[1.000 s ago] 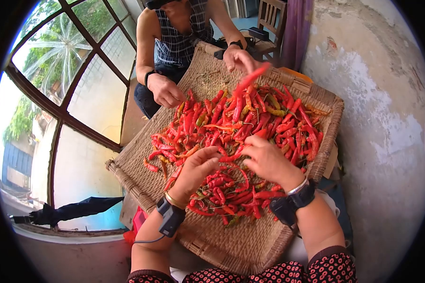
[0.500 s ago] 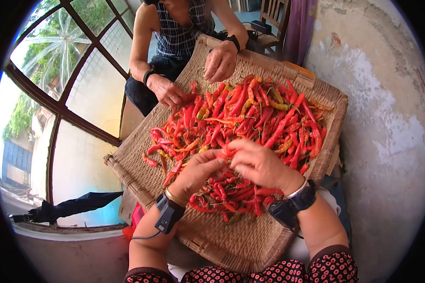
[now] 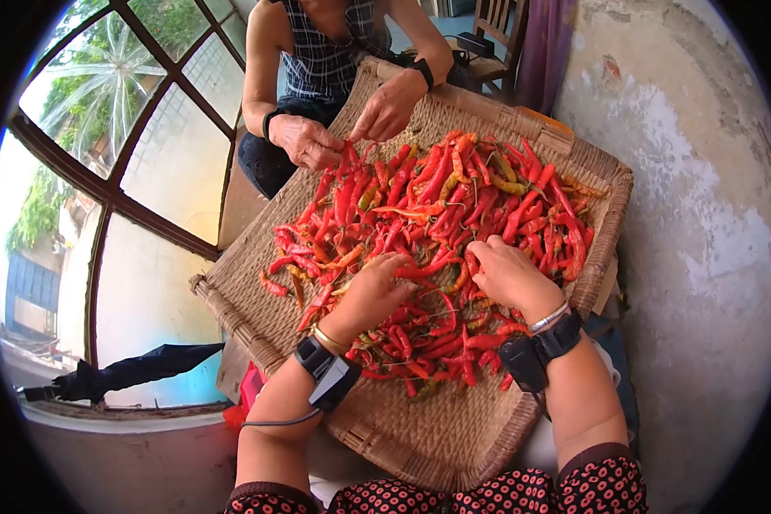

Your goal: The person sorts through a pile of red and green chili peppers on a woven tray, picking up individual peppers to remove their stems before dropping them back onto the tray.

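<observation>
Red chili peppers (image 3: 437, 343), with a few orange and yellowish ones, lie heaped on a woven tray (image 3: 420, 428). My left hand (image 3: 373, 295) is over the near left part of the heap, thumb and fingers closed around the end of a red chili pepper (image 3: 427, 271). On the right, my right hand (image 3: 512, 276) reaches palm down into the heap. Its fingertips are bent together on a red chili pepper (image 3: 471, 261), partly hidden by the fingers. Smaller peppers form a near cluster below my hands.
Across the tray a person (image 3: 330, 60) works with both hands (image 3: 308, 141) at a red pepper. A paned window (image 3: 111, 197) and a dark folded umbrella (image 3: 146, 373) are on the left. A rough wall (image 3: 677, 257) stands close on the right, and a wooden chair (image 3: 493, 43) is behind.
My hands were close together over the heap; now they have moved apart and lower onto the peppers. The other person's hands have come together at one pepper.
</observation>
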`<action>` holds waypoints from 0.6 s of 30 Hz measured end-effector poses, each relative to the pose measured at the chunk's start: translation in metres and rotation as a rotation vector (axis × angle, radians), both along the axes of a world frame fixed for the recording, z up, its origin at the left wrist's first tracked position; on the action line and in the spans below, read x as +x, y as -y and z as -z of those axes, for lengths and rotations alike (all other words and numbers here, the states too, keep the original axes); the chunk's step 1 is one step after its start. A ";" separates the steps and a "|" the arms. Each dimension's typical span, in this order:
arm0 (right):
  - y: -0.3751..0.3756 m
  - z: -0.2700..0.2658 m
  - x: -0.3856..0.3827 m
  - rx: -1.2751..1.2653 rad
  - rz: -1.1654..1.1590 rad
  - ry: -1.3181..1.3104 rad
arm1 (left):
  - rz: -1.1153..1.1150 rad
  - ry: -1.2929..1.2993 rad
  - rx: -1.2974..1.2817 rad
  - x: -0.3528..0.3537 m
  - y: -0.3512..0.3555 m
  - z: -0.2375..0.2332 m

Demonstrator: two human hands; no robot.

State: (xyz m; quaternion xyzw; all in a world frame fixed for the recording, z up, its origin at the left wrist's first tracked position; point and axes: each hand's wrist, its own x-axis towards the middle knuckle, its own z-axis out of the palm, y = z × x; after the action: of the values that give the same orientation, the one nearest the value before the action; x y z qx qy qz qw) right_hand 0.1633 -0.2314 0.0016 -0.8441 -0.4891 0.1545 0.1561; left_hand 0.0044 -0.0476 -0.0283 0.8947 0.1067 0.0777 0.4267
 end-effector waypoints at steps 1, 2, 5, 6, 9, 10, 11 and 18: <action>-0.001 0.002 0.000 0.000 -0.001 -0.001 | 0.020 0.037 0.192 0.001 0.004 -0.003; -0.002 0.004 -0.001 0.054 -0.031 -0.019 | 0.019 0.036 0.192 0.000 0.005 -0.007; -0.006 -0.006 -0.008 0.164 -0.098 -0.099 | 0.030 -0.095 0.078 0.000 0.004 -0.012; -0.009 -0.012 -0.012 0.222 -0.137 -0.159 | 0.050 -0.078 0.191 -0.001 0.002 -0.008; -0.013 -0.022 -0.016 0.358 -0.146 -0.243 | 0.112 -0.074 0.300 -0.002 -0.002 -0.005; -0.014 -0.025 -0.017 0.418 -0.146 -0.282 | 0.158 -0.084 0.302 -0.001 -0.004 -0.006; -0.015 -0.028 -0.017 0.418 -0.147 -0.281 | 0.158 -0.084 0.301 -0.002 -0.005 -0.012; -0.013 -0.037 -0.019 0.563 -0.155 -0.504 | -0.344 0.050 -0.303 -0.021 -0.031 -0.044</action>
State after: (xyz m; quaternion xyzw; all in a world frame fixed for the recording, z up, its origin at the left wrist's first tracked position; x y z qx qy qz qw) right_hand 0.1447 -0.2183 0.0382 -0.6643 -0.5209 0.2282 0.4850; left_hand -0.0162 -0.0166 0.0154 0.7868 0.2573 0.1546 0.5393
